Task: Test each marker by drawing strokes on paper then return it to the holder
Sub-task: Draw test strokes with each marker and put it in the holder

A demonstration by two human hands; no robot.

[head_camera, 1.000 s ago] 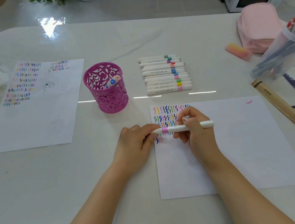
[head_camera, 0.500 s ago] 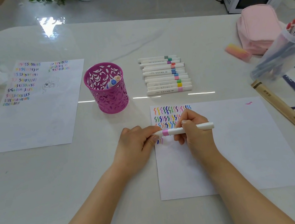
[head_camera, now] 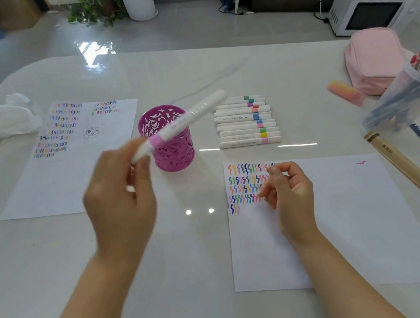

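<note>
Now left hand (head_camera: 119, 195) alone pinches pink-banded marker (head_camera: 184, 122), lifted near holder (head_camera: 167, 140); right hand (head_camera: 290, 191) released, fingers loosely curled.

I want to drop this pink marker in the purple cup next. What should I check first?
1. Marker held firmly in the left hand: ok.
2. Cap on: ok, no bare tip shows, though the picture is blurry.
3. Purple holder upright and open on top: ok.
4. Marker above the holder: ok, it crosses over the rim.
5. Marker pointing down to slide in: not ok, it is slanted.
6. Right hand out of the way: ok, it rests empty on the paper.
</note>
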